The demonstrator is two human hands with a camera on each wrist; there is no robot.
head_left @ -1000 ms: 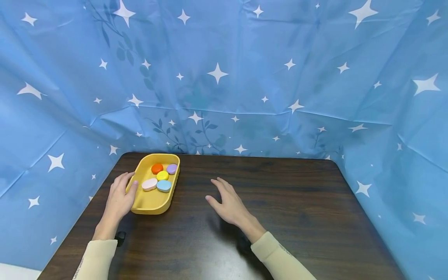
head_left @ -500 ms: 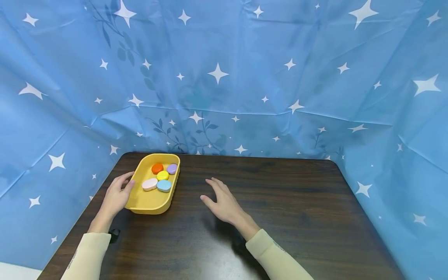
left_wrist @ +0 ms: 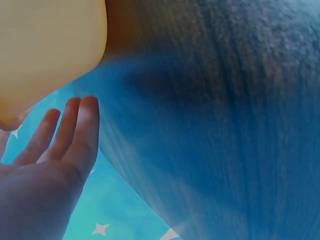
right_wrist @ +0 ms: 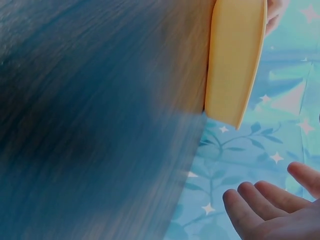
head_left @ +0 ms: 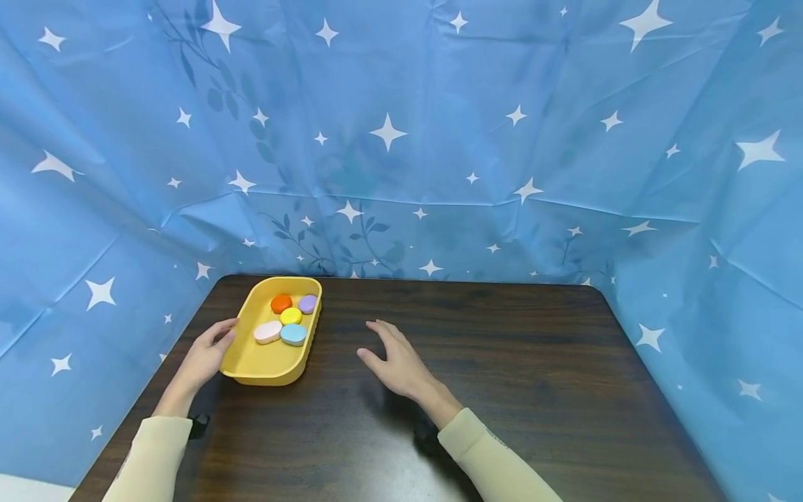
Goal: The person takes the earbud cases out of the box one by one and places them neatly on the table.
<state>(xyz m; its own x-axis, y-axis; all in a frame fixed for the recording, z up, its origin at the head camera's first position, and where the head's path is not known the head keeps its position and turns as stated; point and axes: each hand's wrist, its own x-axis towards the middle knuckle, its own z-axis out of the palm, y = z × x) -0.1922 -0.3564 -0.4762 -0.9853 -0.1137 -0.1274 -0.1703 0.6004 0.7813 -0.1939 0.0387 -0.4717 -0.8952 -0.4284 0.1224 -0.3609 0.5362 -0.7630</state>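
A yellow tray (head_left: 270, 362) stands at the table's far left, holding several small rounded pieces: a red one (head_left: 281, 303), a purple one (head_left: 307, 303), a yellow one (head_left: 291, 316), a pink one (head_left: 268, 332) and a blue one (head_left: 293, 335). My left hand (head_left: 203, 355) is at the tray's left rim, thumb and forefinger close to it; contact is hard to judge. In the left wrist view, three of its fingers (left_wrist: 65, 127) extend apart from the tray (left_wrist: 50, 45). To the tray's right, my right hand (head_left: 401, 366) hovers over the table with loose fingers, holding nothing.
The dark wooden table (head_left: 533, 369) reaches back to a blue curtain (head_left: 439, 139) printed with white stars, which also runs along both sides. A dark wrist strap (head_left: 199, 426) shows at the left cuff.
My left hand has drawn back leftward, its thumb moving from over the tray to the rim. My right hand has shifted slightly left. The tray and its pieces stay in place.
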